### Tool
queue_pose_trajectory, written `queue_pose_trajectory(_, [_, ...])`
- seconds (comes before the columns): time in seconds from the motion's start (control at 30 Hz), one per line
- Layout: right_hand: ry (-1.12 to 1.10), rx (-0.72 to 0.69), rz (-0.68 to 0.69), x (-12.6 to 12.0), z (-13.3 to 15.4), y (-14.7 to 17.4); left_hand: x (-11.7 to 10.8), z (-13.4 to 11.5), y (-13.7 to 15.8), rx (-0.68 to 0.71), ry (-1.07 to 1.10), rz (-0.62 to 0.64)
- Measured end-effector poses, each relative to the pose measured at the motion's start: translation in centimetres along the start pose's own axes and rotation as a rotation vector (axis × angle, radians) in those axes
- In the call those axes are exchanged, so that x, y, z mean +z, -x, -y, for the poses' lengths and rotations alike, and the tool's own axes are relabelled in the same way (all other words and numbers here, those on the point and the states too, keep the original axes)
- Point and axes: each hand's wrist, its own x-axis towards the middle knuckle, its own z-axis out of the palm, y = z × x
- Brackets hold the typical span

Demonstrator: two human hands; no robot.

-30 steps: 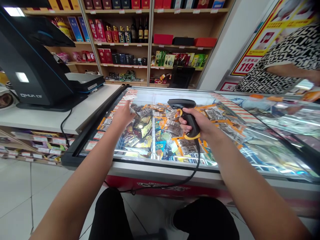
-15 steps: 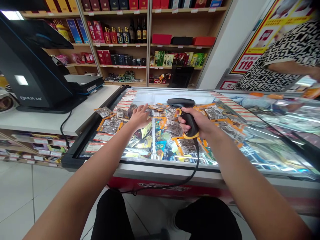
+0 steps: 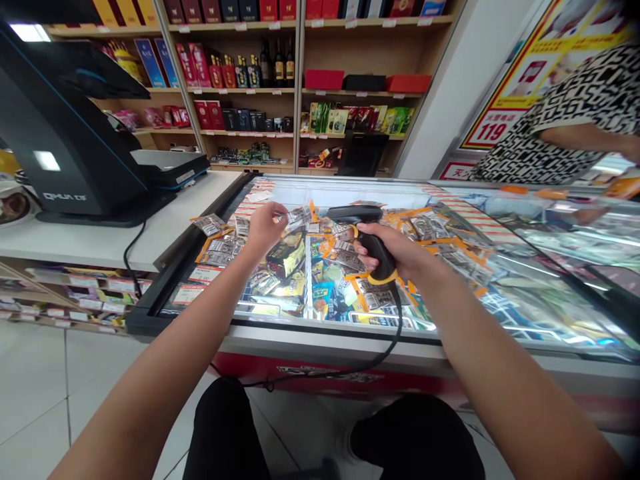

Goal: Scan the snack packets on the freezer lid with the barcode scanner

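Note:
My right hand (image 3: 397, 248) is wrapped round the handle of a black and yellow barcode scanner (image 3: 356, 213), its head pointing left. A black cable (image 3: 399, 313) hangs from the handle. My left hand (image 3: 265, 227) pinches the left end of a small snack packet (image 3: 300, 217) with silver, dark and orange printing, lifted a little off the freezer's glass top. Similar packets (image 3: 223, 250) lie left of that hand, and more packets (image 3: 427, 223) are spread on the right. Below the glass, the freezer (image 3: 345, 335) holds colourful bags.
On the left, a counter (image 3: 195, 220) carries a dark checkout machine (image 3: 95, 147). Shelves (image 3: 240, 90) with boxes and bottles stand behind the freezer. At the right, a person in a patterned shirt (image 3: 560, 127) leans over another part of the glass top.
My left hand has closed from spread fingers to a pinch and raised a packet, drawing slightly left. The scanner has shifted slightly left and tilted in my right hand.

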Motion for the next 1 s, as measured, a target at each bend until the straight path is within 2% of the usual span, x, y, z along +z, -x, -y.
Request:
queue_pose_trajectory(0.1, [0.031,0.011,0.013,0.5,0.0,0.2,0.0,-0.5,0.4,-0.179,0.369,0.011])
queue_pose_trajectory(0.2, [0.027,-0.041,0.029,0.9,0.1,0.3,0.3,-0.8,0.9,-0.265,0.529,0.045])
queue_pose_trajectory(0.4, [-0.042,-0.136,0.047,1.0,0.1,0.3,0.9,-0.8,1.3,-0.274,0.499,0.107])
queue_pose_trajectory(0.67, [-0.041,-0.119,0.096,1.1,0.5,0.6,0.8,-0.7,1.3,-0.29,0.522,0.081])
queue_pose_trajectory(1.0, [-0.07,-0.145,0.083,1.3,0.2,0.4,0.9,-0.8,1.5,-0.304,0.556,0.07])
